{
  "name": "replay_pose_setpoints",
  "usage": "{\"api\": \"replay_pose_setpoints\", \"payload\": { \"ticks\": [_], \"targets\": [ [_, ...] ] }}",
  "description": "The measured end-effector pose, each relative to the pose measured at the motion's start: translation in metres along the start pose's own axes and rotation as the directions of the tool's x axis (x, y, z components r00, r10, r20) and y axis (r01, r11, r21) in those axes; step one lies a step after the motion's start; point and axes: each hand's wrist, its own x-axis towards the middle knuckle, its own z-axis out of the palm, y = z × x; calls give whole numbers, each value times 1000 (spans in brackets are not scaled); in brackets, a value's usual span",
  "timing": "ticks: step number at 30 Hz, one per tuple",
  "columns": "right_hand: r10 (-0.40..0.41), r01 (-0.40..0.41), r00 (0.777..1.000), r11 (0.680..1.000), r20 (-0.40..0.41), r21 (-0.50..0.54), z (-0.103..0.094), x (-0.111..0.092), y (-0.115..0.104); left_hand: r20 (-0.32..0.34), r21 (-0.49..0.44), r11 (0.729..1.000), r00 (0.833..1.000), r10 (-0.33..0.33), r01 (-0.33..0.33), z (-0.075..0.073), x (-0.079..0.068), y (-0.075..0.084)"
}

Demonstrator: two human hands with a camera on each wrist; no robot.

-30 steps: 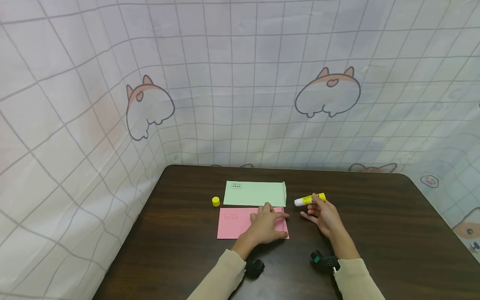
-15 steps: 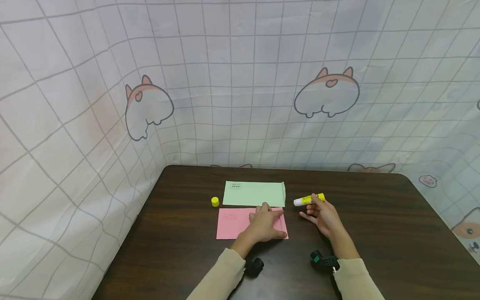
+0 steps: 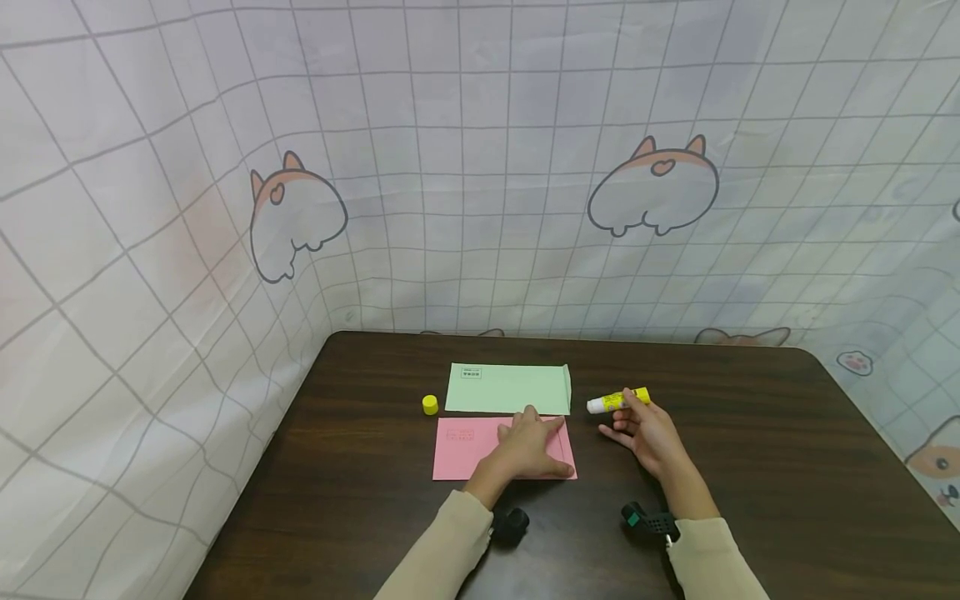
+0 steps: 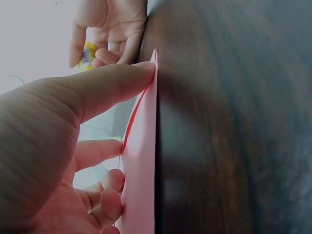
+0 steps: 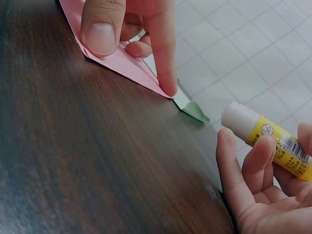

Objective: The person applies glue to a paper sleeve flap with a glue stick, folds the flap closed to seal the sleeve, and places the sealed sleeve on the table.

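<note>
A pink envelope (image 3: 465,454) lies flat on the table, its flap end to the right. My left hand (image 3: 521,450) presses on that end, thumb near the front corner and index finger near the back one, the other fingers bent on the paper. In the left wrist view the thumb (image 4: 122,83) rests on the flap's crease. My right hand (image 3: 651,433) holds a yellow glue stick (image 5: 280,146) between thumb and fingers, its white end uncovered and pointing left. A green envelope (image 3: 510,388) lies just behind the pink one, its flap (image 5: 196,112) slightly raised.
A yellow cap (image 3: 430,405) stands left of the envelopes on the dark wooden table (image 3: 337,500). A white gridded cloth (image 3: 480,208) with cartoon prints hangs behind and along the sides. Black cameras (image 3: 510,527) sit on both wrists.
My left index finger has drawn in slightly from beyond the pink envelope's right edge onto its back corner. The right hand keeps the glue stick in nearly the same place.
</note>
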Motion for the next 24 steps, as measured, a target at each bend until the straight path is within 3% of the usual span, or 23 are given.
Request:
{"api": "replay_pose_setpoints", "payload": {
  "ticks": [24],
  "targets": [
    [-3, 3, 1000, 1000, 10, 9, -1, 0, 0, -36, -103, 994, 999, 20, -23, 1, -1, -2]
  ]
}}
